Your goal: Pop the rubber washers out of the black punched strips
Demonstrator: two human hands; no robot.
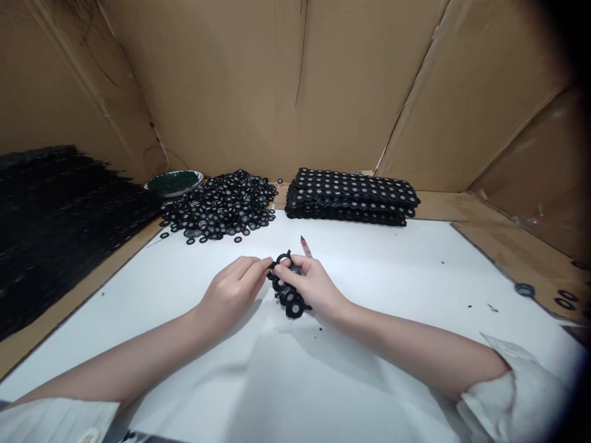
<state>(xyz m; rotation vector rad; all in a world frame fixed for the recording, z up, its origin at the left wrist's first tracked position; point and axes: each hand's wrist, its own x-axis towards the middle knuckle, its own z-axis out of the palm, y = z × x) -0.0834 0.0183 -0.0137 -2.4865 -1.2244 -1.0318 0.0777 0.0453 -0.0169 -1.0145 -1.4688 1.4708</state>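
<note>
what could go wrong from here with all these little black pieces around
The right hand could knock the pointed tool lying just beyond its fingers, or get pricked if that tip is sharp, which I can't tell.

The black ringed piece, held between the left hand and right, might slip or bend.

The pile of loose discs already straggles at its edge; a bump could scatter more.

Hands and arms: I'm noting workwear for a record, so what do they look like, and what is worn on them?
The left hand and right hand are bare, with no gloves or rings visible. The left sleeve is whitish and faintly striped, with a pale button; the right sleeve is whitish and creased. Both stop well short of the wrists.
</note>
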